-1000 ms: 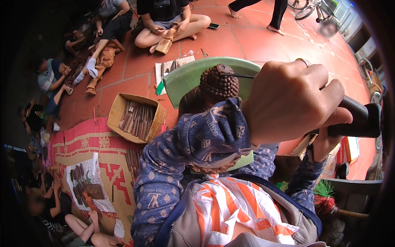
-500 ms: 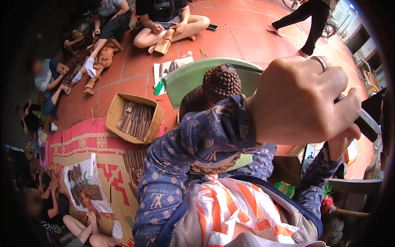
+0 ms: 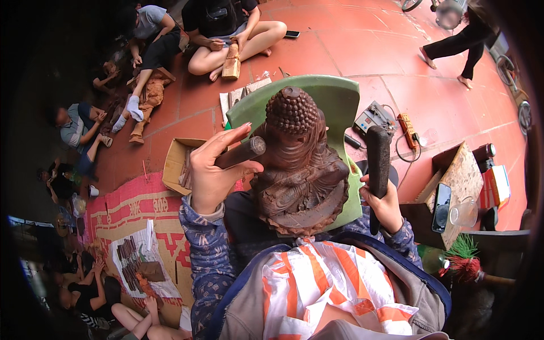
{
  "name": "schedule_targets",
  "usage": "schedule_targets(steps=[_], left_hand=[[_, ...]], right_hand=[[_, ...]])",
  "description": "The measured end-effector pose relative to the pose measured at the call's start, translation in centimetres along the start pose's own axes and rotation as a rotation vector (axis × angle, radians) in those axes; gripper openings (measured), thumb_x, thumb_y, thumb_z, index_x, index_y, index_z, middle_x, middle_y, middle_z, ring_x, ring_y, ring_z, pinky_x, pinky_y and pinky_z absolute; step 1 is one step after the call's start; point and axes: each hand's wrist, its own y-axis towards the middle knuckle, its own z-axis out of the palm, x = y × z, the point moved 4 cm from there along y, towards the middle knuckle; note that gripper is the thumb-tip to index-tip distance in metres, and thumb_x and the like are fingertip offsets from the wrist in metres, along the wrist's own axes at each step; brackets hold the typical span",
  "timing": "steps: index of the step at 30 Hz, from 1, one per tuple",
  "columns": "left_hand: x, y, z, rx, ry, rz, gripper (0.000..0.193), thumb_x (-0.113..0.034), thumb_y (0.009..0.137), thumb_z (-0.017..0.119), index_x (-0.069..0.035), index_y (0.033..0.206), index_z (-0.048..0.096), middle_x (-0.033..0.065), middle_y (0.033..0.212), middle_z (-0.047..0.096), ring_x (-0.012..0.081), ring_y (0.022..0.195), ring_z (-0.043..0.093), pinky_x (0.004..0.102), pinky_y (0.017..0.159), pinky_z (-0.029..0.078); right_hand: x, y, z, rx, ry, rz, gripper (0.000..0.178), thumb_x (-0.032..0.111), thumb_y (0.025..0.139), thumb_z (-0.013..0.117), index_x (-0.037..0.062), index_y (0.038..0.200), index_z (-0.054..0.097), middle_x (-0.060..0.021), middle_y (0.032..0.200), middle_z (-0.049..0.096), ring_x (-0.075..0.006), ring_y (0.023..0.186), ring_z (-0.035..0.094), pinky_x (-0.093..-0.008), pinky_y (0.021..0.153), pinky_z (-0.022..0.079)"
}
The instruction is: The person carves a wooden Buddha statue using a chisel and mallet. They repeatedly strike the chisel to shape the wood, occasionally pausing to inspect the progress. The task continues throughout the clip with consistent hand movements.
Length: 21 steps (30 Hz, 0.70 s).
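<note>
Between my hands stands a dark brown carved wooden statue (image 3: 297, 164), a seated figure with a knobbed head, upright against a green plastic chair (image 3: 344, 102). My left hand (image 3: 212, 173), at the statue's left side, holds a round dark tool handle (image 3: 243, 153) between thumb and fingers, the fingers stretched forward above it. The tool's other end is hidden by the hand. On the statue's right, my right hand (image 3: 384, 207) is closed round a thick dark club-like bar (image 3: 378, 164), held upright with its rounded end up.
A cardboard box (image 3: 173, 164) of tools stands left, beside a mat with more tools on paper (image 3: 136, 260). At right are a grey control box (image 3: 374, 117), an orange power strip (image 3: 408, 129), a wooden box (image 3: 462, 175), a phone (image 3: 441, 208) and a plastic cup (image 3: 463, 214). Other people sit at left.
My left hand has drawn back from the far right, where it was raised in front of the view, to the statue's left side. My right hand has moved inward, and the statue now shows fully.
</note>
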Motion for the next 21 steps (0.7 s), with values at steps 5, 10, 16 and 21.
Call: schedule_targets(steps=[5,10,16,21], left_hand=[[2.6,-1.6,1.9,0.003,-0.071,-0.145,0.059,-0.007,0.065,0.082,-0.002,0.120,0.059,0.0102,0.102,0.066,0.0119,0.089,0.062,0.0274,0.076,0.050],[2.1,-1.4,2.7,0.010,0.028,-0.122,0.052,-0.013,0.073,0.078,-0.001,0.119,0.058,0.0132,0.095,0.068,0.0186,0.087,0.067,0.0300,0.074,0.051],[0.0,-1.3,3.0,-0.007,0.176,-0.085,0.040,-0.020,0.076,0.076,0.003,0.105,0.060,0.0105,0.086,0.068,0.0140,0.079,0.065,0.0277,0.069,0.049],[0.1,-1.9,2.9,-0.035,0.296,-0.027,0.039,-0.022,0.075,0.077,0.002,0.101,0.060,0.0117,0.081,0.067,0.0207,0.074,0.066,0.0303,0.067,0.049]], right_hand=[[-1.7,-0.6,2.8,-0.111,0.164,0.013,0.026,0.008,0.083,0.066,0.0007,0.106,0.055,-0.0024,0.083,0.059,-0.0064,0.066,0.055,-0.0220,0.055,0.048],[-2.5,-0.1,3.6,-0.176,0.192,-0.087,0.028,0.010,0.082,0.069,0.0007,0.104,0.056,-0.0024,0.084,0.059,-0.0058,0.063,0.053,-0.0207,0.053,0.046],[-2.5,-0.6,3.7,-0.199,0.154,-0.153,0.043,0.006,0.077,0.072,0.0005,0.116,0.053,-0.0035,0.099,0.061,-0.0082,0.078,0.056,-0.0227,0.060,0.049],[-2.7,-0.2,4.1,-0.302,-0.130,-0.332,0.036,0.005,0.071,0.077,0.0009,0.101,0.056,-0.0020,0.091,0.059,-0.0095,0.078,0.054,-0.0236,0.070,0.044]])
